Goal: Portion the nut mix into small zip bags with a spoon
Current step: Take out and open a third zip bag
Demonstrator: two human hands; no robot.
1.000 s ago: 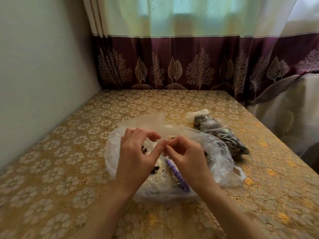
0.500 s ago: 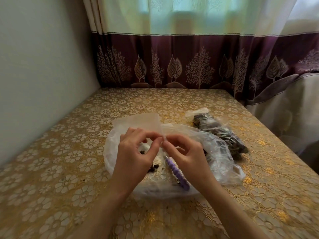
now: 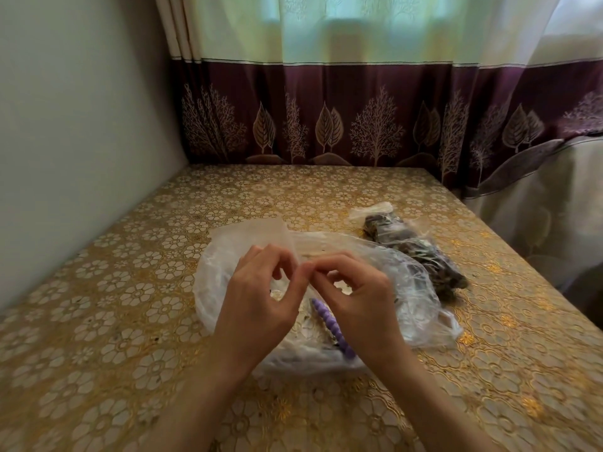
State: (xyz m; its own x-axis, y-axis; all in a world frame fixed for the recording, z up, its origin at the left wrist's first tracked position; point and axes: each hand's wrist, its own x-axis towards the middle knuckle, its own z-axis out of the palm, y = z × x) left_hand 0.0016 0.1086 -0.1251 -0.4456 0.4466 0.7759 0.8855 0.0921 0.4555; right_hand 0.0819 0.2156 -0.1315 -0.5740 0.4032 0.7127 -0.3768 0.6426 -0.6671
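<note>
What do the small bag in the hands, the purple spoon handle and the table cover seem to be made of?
Small zip bag: thin frosted plastic film; translucent and limp.
Purple spoon handle: probably moulded plastic or silicone; matte, ribbed.
Table cover: likely vinyl or lace-patterned plastic; gold floral relief with a slight sheen.

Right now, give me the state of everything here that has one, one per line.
small zip bag: empty, mouth pinched by both hands
left hand: pinching the bag
right hand: pinching the bag
large plastic bag: open, crumpled
purple spoon: lying in the large bag
filled bags: packed, on the table
</note>
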